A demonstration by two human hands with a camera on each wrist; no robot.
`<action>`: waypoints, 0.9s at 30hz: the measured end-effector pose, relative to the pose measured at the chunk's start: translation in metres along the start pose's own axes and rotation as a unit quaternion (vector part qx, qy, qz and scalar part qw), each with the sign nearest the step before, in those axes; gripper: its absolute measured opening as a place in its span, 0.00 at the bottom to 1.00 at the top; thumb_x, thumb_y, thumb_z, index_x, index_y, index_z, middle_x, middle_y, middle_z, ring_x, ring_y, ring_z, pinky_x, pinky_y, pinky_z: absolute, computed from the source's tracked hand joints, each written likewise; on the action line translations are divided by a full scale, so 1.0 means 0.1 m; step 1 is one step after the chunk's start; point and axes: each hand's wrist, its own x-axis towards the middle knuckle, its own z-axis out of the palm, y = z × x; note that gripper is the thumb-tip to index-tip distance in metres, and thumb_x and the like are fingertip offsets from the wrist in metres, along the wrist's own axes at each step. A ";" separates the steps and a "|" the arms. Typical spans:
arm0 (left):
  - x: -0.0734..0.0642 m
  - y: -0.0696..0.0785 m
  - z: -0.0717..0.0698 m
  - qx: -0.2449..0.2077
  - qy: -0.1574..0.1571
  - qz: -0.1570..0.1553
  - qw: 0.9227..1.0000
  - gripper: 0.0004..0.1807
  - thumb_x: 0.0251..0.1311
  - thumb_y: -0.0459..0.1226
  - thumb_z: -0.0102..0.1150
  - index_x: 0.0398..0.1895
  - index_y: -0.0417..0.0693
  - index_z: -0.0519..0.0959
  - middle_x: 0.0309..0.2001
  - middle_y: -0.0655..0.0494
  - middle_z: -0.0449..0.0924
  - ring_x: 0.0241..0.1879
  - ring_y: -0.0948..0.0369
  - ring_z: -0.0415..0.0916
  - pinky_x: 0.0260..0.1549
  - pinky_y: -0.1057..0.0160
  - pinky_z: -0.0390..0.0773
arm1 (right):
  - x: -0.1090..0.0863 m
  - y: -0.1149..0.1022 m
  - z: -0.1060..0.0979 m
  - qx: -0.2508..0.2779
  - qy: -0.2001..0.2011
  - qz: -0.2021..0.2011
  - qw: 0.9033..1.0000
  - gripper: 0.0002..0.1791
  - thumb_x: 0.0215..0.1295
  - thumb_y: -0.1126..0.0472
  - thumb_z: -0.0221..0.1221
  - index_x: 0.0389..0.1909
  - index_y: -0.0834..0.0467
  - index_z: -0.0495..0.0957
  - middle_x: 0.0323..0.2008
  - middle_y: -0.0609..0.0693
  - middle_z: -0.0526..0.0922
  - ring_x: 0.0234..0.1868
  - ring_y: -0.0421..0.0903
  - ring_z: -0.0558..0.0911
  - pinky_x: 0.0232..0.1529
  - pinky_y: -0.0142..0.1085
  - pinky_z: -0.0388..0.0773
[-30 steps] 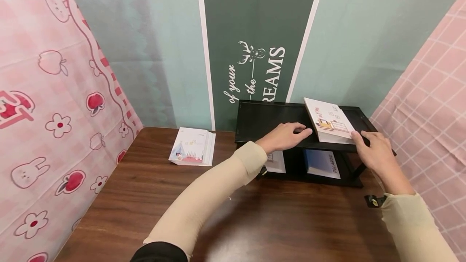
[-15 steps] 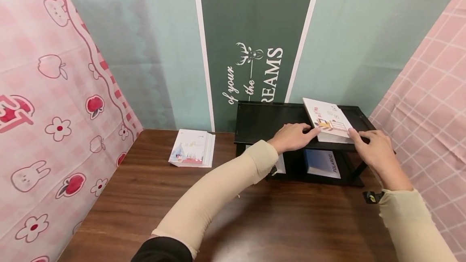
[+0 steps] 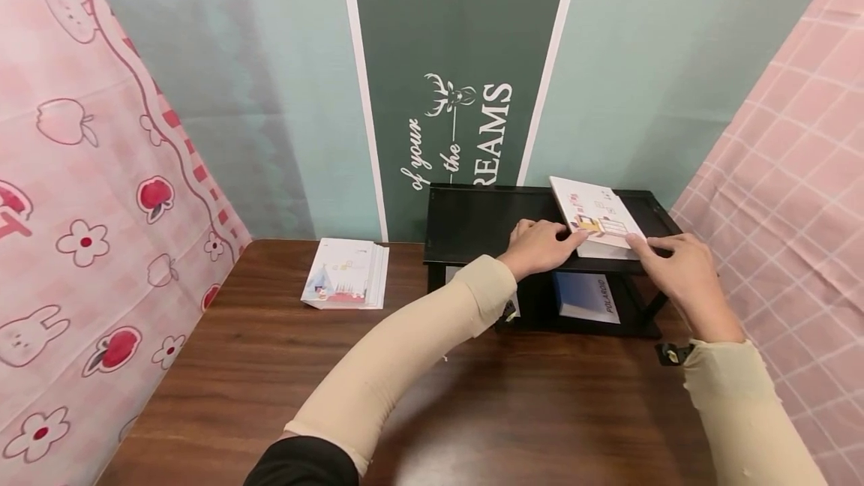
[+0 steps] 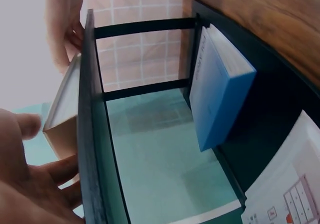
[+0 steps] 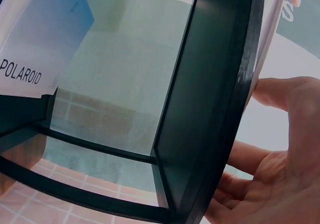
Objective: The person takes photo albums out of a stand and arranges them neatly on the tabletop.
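A white book (image 3: 597, 208) with a drawn cover lies on the top board of a black two-tier shelf (image 3: 486, 223). My left hand (image 3: 540, 247) is at its left front corner, thumb near the cover's edge and fingers beside its spine. At the right front edge, the thumb of my right hand (image 3: 682, 276) touches the book, while its other fingers spread over the shelf's right end. In the left wrist view, the book (image 4: 65, 104) sits between both hands. On the lower board stands a blue and white POLAROID book (image 3: 587, 297); another white book (image 4: 295, 184) is partly hidden by my left arm.
A white book or stack of booklets (image 3: 346, 274) lies on the brown wooden table (image 3: 270, 366) left of the shelf. Green cloth (image 3: 459, 21) hangs behind, with pink patterned cloth (image 3: 101, 171) on the left and pink checked cloth (image 3: 783, 193) on the right.
My left hand has moved right, from above the shelf board to the book's left front corner. My right hand has stayed at its right edge. The head view has shifted slightly.
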 end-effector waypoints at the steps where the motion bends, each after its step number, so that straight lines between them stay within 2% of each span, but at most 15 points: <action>1: 0.00 0.00 -0.01 -0.004 0.003 0.000 1.000 0.35 0.82 0.64 0.39 0.77 0.58 0.76 0.75 0.63 0.74 0.73 0.57 0.62 0.71 0.59 0.62 | 0.01 -0.01 0.00 -0.001 0.002 -0.005 1.000 0.44 0.80 0.35 0.52 0.63 0.77 0.78 0.62 0.80 0.72 0.66 0.80 0.65 0.62 0.70 0.65; 7: 0.01 0.03 -0.05 -0.026 0.007 -0.007 1.000 0.31 0.82 0.61 0.45 0.75 0.56 0.79 0.70 0.63 0.80 0.68 0.56 0.66 0.68 0.60 0.61 | 0.06 -0.02 0.00 -0.009 0.005 -0.022 1.000 0.43 0.79 0.36 0.54 0.59 0.78 0.80 0.59 0.82 0.74 0.63 0.80 0.68 0.61 0.69 0.66; 13: -0.02 0.06 -0.02 -0.054 0.002 -0.011 0.998 0.30 0.83 0.58 0.46 0.72 0.53 0.81 0.68 0.61 0.82 0.69 0.56 0.72 0.70 0.60 0.64 | 0.03 0.02 0.02 -0.014 0.000 -0.024 1.000 0.41 0.79 0.36 0.54 0.58 0.75 0.82 0.58 0.80 0.76 0.61 0.78 0.70 0.59 0.68 0.67; 16: -0.02 0.08 -0.01 -0.088 0.006 -0.015 0.996 0.30 0.82 0.59 0.47 0.72 0.52 0.81 0.68 0.60 0.82 0.67 0.58 0.76 0.66 0.62 0.71 | 0.02 0.02 0.02 -0.017 0.003 -0.026 1.000 0.41 0.80 0.36 0.52 0.58 0.75 0.82 0.57 0.80 0.76 0.61 0.78 0.70 0.58 0.68 0.67; 20: -0.01 0.09 -0.01 -0.154 0.013 -0.013 0.988 0.31 0.82 0.60 0.48 0.72 0.50 0.81 0.66 0.57 0.83 0.60 0.61 0.81 0.54 0.64 0.78 | 0.01 -0.02 0.01 -0.008 0.012 -0.030 0.999 0.40 0.81 0.38 0.52 0.57 0.75 0.82 0.56 0.79 0.76 0.62 0.78 0.69 0.58 0.68 0.66; 24: -0.01 0.08 -0.02 -0.211 0.021 0.001 0.977 0.29 0.83 0.56 0.49 0.69 0.46 0.82 0.60 0.54 0.85 0.48 0.63 0.80 0.45 0.68 0.77 | 0.02 -0.05 0.02 0.001 0.013 -0.029 1.000 0.39 0.81 0.39 0.51 0.57 0.76 0.82 0.57 0.80 0.76 0.61 0.78 0.69 0.58 0.68 0.66; 27: 0.00 0.07 -0.03 -0.238 0.025 0.005 0.971 0.27 0.83 0.54 0.50 0.66 0.43 0.83 0.57 0.53 0.86 0.44 0.63 0.77 0.42 0.69 0.76 | 0.03 -0.07 0.02 0.000 0.009 -0.029 1.000 0.39 0.82 0.40 0.51 0.57 0.76 0.82 0.57 0.80 0.76 0.61 0.77 0.71 0.57 0.68 0.68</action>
